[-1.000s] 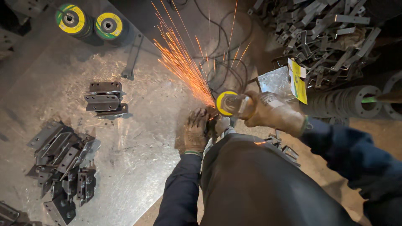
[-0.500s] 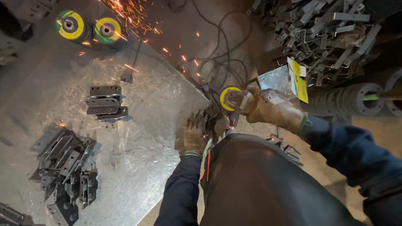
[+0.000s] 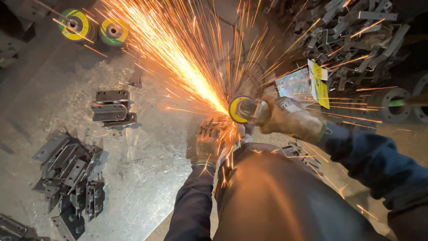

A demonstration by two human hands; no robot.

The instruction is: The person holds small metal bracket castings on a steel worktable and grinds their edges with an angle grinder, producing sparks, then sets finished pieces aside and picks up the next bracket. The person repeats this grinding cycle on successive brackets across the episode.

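My gloved right hand (image 3: 292,119) grips an angle grinder (image 3: 244,110) with a yellow disc. The disc touches a small metal piece held down by my gloved left hand (image 3: 207,142) at the edge of a steel worktable (image 3: 147,178). A wide fan of orange sparks (image 3: 178,58) shoots up and to the left from the disc. The metal piece itself is mostly hidden by my left hand and the sparks. My dark apron fills the bottom middle.
A small stack of metal brackets (image 3: 111,109) lies on the table, and a larger pile of brackets (image 3: 71,178) lies at left. Two grinding discs (image 3: 93,27) sit at the top left. Scrap metal strips (image 3: 347,40) pile at top right, beside a plastic bag (image 3: 303,85).
The spark stream died down to a few scattered sparks half a second ago and has now flared into a much larger fan. Both hands stay in about the same place.
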